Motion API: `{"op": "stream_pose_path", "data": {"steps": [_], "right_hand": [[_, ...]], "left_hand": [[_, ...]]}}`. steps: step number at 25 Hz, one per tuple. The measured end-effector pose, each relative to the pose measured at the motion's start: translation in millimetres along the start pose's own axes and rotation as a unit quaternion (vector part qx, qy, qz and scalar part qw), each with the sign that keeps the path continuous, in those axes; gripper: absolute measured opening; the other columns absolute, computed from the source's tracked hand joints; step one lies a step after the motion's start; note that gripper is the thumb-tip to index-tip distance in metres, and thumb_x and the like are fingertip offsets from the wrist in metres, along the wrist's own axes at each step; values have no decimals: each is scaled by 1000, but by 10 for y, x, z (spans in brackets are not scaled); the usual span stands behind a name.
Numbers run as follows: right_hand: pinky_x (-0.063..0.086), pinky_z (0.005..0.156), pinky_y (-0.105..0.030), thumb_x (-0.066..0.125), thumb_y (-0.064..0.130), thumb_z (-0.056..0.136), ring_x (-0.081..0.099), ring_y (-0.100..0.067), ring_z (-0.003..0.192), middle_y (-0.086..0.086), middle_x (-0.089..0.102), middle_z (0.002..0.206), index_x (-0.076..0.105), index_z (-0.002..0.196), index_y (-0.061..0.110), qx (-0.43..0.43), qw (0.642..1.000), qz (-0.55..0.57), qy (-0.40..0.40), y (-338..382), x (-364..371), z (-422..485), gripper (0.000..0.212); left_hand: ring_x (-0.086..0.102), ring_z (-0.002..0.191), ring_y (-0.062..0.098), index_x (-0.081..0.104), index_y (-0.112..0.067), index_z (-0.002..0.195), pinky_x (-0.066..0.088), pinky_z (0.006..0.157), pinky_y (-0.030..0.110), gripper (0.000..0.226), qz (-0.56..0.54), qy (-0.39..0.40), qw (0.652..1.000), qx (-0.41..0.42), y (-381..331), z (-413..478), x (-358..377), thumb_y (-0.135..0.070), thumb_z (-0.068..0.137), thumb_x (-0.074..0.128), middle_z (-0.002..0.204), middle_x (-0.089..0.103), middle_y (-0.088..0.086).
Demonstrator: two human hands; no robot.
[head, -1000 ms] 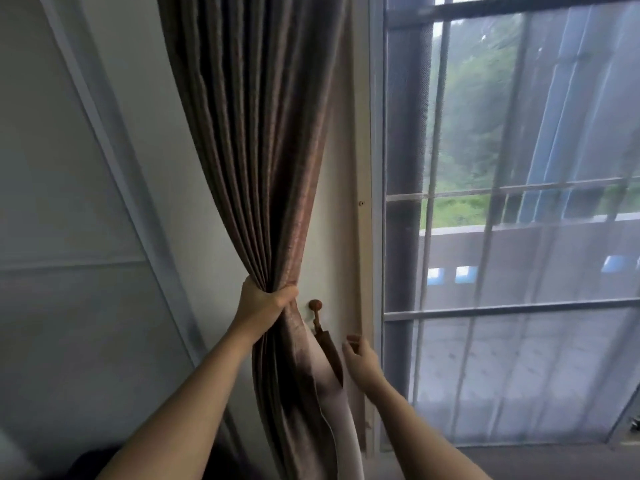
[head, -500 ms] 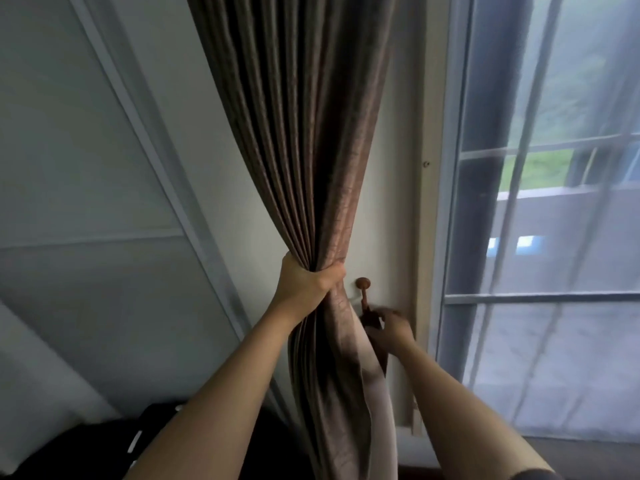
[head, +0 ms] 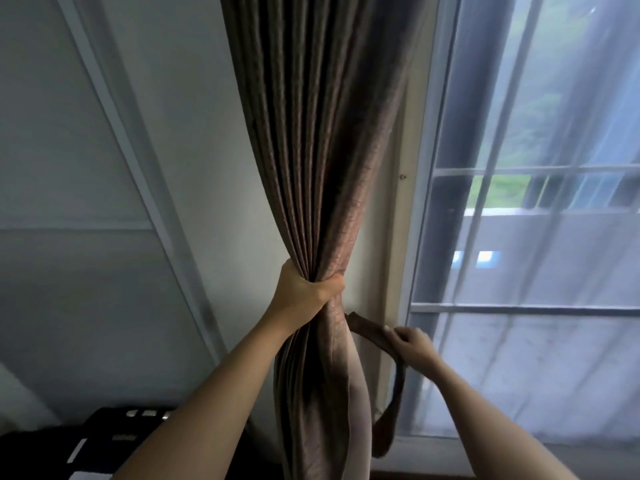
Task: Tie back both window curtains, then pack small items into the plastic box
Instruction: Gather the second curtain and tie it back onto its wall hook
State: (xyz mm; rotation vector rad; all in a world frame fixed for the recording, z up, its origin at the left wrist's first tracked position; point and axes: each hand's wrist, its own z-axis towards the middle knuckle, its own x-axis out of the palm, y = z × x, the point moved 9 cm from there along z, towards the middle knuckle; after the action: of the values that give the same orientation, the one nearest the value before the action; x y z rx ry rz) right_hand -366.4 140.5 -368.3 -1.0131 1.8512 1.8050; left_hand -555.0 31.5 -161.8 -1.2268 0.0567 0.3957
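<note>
curtain (head: 318, 168): brown, hanging between wall and window frame, bunched into tight pleats at mid height, spreading looser below the bunch
left hand (head: 304, 294): clenching round the gathered curtain, thumb in front, squeezing the folds into one bundle
tieback (head: 374, 332): brown fabric strap, one end running in behind the curtain edge, the rest drooping as a loop below the right hand toward the sill
right hand (head: 412, 344): pinching the tieback near its upper run, fingers closing on the strap, pulling it out to the window side, just beside the curtain
hook: not visible now, probably hiding behind the curtain or strap, cannot tell
step: looks like bringing the tieback round the bundle of the first curtain; wrapping not yet done
how to do it well: keeping the left fist tight so no pleat is slipping out; passing the strap round the front right under the fist; keeping it flat, not twisting; then catching the free loop on the wall fixing before letting go
risk: loose lower folds bulging out over the strap if the bundle is slackening
window (head: 536, 237): on the right, sheer white veil over it
box: not in view, packing not started
</note>
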Motion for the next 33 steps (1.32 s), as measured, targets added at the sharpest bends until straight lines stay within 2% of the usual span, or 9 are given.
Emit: {"op": "stream_pose_path", "data": {"steps": [3,7,14,17,22,25,28,31,33], "right_hand": [[40,53,-35,47,64,84,54,-20,55,-7,55,54,58,62,7,-41,996,-80,-9,39,-566,54,62],[33,50,-31,47,66,83,46,-15,50,-1,50,51,60,60,9,-69,980,-188,-17,152,-1121,-11,63],[33,51,-35,51,56,85,37,-16,51,-8,42,51,52,61,4,-161,971,-166,-60,575,-1401,-77,58],[31,52,-32,53,50,88,40,-17,53,-2,42,52,55,59,11,-177,969,-162,-63,639,-1400,-58,48],[31,51,-29,56,47,89,38,-10,47,5,43,47,53,49,24,-151,981,-103,-65,621,-1414,-60,46],[33,51,-26,55,46,89,41,-10,49,0,51,54,68,65,10,-133,986,-87,-57,646,-1400,-100,45],[32,50,-27,55,47,89,41,-12,49,-4,49,55,65,69,-2,-113,988,-85,-57,674,-1380,-119,54],[29,50,-29,55,43,90,34,-10,48,0,39,50,50,55,2,-125,987,-85,-50,699,-1361,-199,55],[34,55,-29,55,39,91,39,-8,53,0,44,53,56,58,4,-141,988,-55,-15,691,-1269,-295,48]], "left_hand": [[69,79,15,65,-17,81,57,64,22,15,-24,-25,999,-13,57,48,186,-11,69,71,80,66,5],[65,82,14,66,-9,95,54,64,18,29,-22,-54,998,-34,122,126,580,-16,68,73,84,65,-1],[65,79,13,65,-13,91,54,68,21,28,-15,-57,998,-25,21,470,1060,-13,66,76,79,64,-9],[66,82,16,68,-13,94,53,72,25,35,-26,-92,994,-52,154,623,796,-18,59,75,85,67,0],[63,87,18,65,-10,103,50,75,25,36,-13,-123,991,-51,296,718,212,-4,69,77,97,65,5],[65,88,19,65,-7,104,52,74,26,40,-8,-137,989,-54,324,711,197,-13,66,77,99,66,5],[66,86,17,65,-7,106,54,73,25,45,-8,-119,992,-49,279,611,534,-17,64,74,94,67,2],[66,86,13,64,-11,107,52,74,22,44,-18,-108,994,-29,161,536,870,-21,65,73,92,67,-3],[65,89,13,62,-12,112,51,74,21,49,-18,-95,995,-23,106,544,982,-22,66,74,96,67,-3]]}}
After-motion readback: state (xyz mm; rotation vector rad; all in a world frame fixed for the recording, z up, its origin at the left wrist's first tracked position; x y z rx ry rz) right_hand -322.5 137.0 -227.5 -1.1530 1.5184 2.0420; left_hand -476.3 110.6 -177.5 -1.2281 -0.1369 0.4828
